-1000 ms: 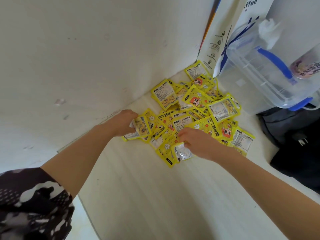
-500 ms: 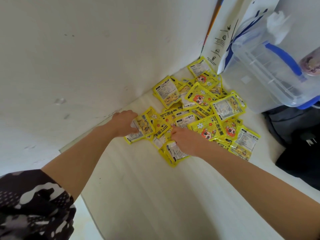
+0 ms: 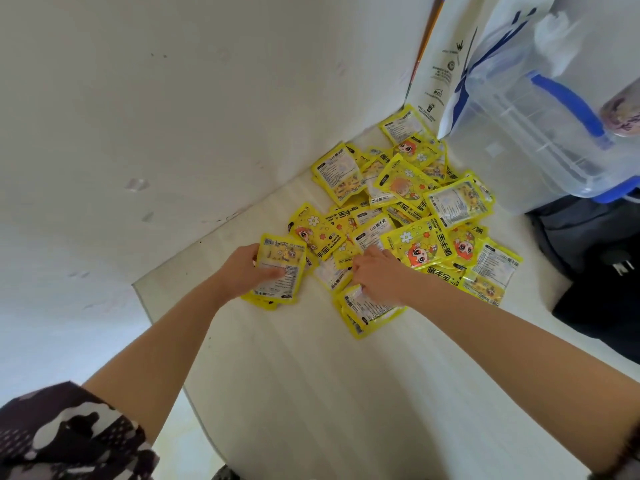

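The left grip (image 3: 242, 268) clasps a packet stack (image 3: 278, 271) (labels up); whether the right grip (image 3: 377, 275), on the pile (image 3: 405, 244), holds anything is unclear.

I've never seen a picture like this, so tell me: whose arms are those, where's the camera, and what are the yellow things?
No machine here: these are a person's bare arms, filmed by a camera worn on their head, looking down. On the white table lies a pile of yellow hand-warmer packets, next to a clear box with a blue handle. The left hand holds a small stack of them. The right hand curls its fingers over another packet; whether it grips it is hidden.
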Available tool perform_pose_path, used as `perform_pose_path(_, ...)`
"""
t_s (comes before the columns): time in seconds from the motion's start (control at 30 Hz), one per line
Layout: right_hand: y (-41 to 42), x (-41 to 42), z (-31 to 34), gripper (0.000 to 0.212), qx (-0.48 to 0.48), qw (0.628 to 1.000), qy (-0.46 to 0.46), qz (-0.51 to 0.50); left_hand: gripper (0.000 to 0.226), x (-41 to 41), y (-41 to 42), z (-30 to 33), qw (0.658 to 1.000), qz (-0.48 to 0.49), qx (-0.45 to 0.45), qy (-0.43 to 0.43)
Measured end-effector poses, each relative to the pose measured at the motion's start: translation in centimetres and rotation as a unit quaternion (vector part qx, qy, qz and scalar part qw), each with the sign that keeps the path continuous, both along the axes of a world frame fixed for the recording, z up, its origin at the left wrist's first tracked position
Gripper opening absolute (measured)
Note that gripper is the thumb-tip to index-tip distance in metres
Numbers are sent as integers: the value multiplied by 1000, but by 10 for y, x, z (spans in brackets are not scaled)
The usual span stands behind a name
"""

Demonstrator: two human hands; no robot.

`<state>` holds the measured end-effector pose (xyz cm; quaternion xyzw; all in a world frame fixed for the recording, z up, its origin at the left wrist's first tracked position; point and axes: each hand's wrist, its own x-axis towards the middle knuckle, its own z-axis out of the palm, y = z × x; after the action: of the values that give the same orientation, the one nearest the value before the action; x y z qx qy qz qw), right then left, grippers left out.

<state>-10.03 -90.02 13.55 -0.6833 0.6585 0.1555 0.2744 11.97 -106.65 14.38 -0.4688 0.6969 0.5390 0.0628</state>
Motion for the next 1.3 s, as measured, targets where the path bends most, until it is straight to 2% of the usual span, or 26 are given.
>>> perform_pose_path(0.23,4,1,4,23,12,1000,2,13,28,28,45,-11,983,148,101,49)
perform_pose_path(0.5,23,6,15,17,59,995,-26,-73,32,44,87,-17,948,266,157,80)
perform_pose_path(0.6,37,2,22,17,29,990,-70,-121,27,48,103,-14,931,303,177,98)
perform_pose_path(0.73,64,-5,27,18,-29,961,-170,-216,30,53,126,-10,910,344,195,127)
perform_pose_path(0.8,81,-5,26,13,-59,935,-202,-286,31,57,138,-9,901,359,202,137)
perform_pose_path(0.93,119,3,30,27,-89,869,-245,-421,33,60,163,-3,888,375,218,150)
perform_pose_path(1.03,152,21,39,34,-94,769,-323,-543,30,61,181,2,885,371,232,159)
perform_pose_path(1.13,184,49,43,26,-109,682,-363,-626,33,63,199,7,889,346,255,158)
perform_pose_path(1.3,223,100,41,31,-129,620,-363,-683,34,76,219,12,901,289,283,156)
